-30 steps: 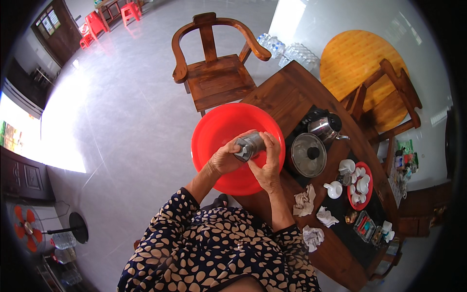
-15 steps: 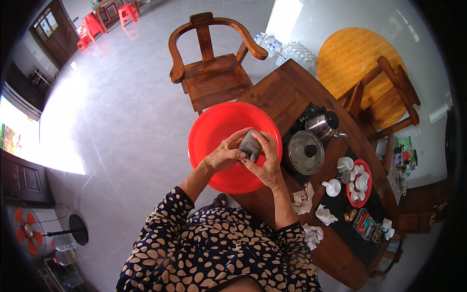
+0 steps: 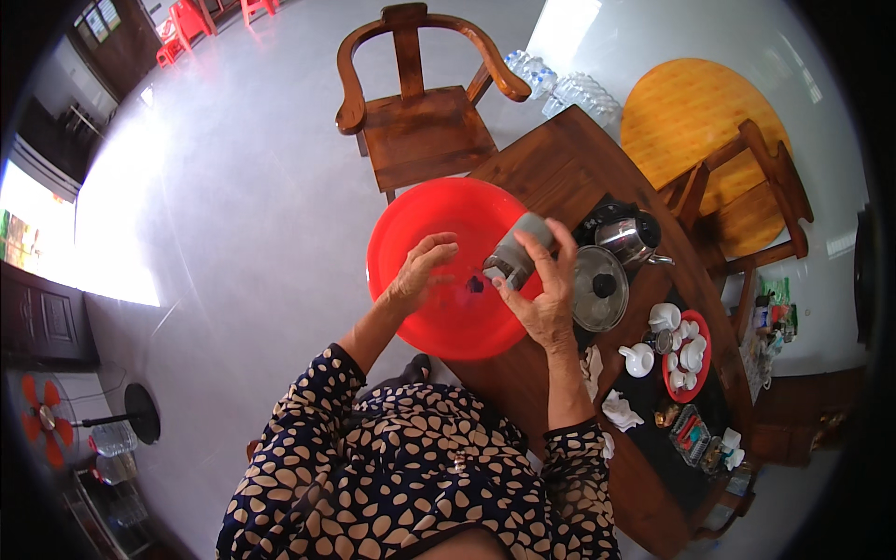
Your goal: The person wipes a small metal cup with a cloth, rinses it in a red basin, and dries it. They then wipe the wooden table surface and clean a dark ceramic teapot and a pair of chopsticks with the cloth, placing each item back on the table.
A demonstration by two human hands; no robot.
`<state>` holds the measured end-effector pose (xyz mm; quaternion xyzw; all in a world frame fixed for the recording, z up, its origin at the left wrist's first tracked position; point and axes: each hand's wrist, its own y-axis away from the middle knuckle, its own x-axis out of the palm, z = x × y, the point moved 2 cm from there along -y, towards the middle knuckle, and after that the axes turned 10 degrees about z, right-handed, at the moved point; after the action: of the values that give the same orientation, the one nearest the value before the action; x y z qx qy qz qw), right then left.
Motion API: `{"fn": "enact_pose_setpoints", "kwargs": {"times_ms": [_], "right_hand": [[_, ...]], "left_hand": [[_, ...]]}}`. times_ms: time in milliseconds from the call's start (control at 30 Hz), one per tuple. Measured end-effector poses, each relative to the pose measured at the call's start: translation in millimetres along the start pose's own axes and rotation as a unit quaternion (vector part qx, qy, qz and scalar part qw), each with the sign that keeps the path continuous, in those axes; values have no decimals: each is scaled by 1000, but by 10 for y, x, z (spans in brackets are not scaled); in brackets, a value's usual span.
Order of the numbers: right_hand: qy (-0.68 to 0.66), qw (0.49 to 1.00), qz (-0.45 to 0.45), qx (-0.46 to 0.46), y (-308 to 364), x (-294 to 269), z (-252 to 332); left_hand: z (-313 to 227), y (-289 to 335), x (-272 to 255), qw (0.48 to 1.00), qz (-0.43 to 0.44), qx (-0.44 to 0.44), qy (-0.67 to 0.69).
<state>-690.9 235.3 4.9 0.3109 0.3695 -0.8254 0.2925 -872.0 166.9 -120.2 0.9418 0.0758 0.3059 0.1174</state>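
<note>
My right hand (image 3: 544,303) grips a grey cylindrical container (image 3: 526,233) with a darker, see-through-looking lower part. The cylinder tilts over the right side of a wide red basin (image 3: 401,224). Its exact kind cannot be made out. My left hand (image 3: 422,273) is empty above the left part of the basin, with its fingers apart and slightly curled. Between the hands, a small dark object (image 3: 476,284) shows against the red; I cannot tell whether it lies in the basin or is in the air.
Right of the basin stands a dark wooden table (image 3: 537,154) with a glass-lidded pot (image 3: 599,289), a steel kettle (image 3: 627,239), a white teapot (image 3: 637,359), a red tray (image 3: 702,341) of white cups and crumpled tissues (image 3: 621,409). Beyond the basin is a wooden armchair (image 3: 425,135); a fan (image 3: 47,420) is at left.
My left hand has let go of the grey container and moved left. My right hand has carried it to the right and tilted it. A small dark object now shows between the hands.
</note>
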Motion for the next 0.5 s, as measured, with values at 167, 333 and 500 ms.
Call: {"fn": "enact_pose_setpoints", "kwargs": {"times_ms": [167, 333, 500], "right_hand": [[90, 992, -11, -89, -160, -149, 64], [130, 980, -29, -150, -239, -221, 33], [204, 943, -77, -253, -340, -245, 87]], "left_hand": [[137, 65, -104, 992, -92, -22, -79], [138, 142, -36, 990, -91, -18, -103], [139, 139, -94, 983, -132, 9, -131]]}}
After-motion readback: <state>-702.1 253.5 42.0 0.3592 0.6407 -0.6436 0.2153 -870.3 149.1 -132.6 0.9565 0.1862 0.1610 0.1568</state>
